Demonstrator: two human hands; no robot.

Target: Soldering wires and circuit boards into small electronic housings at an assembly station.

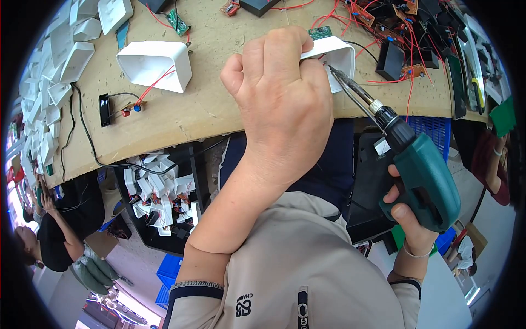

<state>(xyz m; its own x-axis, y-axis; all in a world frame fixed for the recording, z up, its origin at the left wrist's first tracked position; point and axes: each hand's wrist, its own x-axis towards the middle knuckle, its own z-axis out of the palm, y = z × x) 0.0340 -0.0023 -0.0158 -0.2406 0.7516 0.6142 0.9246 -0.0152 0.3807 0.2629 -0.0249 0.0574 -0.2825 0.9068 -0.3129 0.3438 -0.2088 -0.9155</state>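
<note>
Plainly, white box [341,55]: over the counter [208,104], near its front edge; looks light, stiff, slick. We'd take its outer walls, clear of the iron [430,178] and its likely hot tip.
Left grip [282,93]: closed on the box's left end.
Right grip [413,227]: wrapped round the iron's handle.
Wired boards [362,13]: crowd the rear right; might snag.
Second box [145,68]: left, well apart.

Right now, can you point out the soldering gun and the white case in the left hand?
Soldering gun [430,165], head view: on its green body.
White case [343,55], head view: on its inner wall.
</note>
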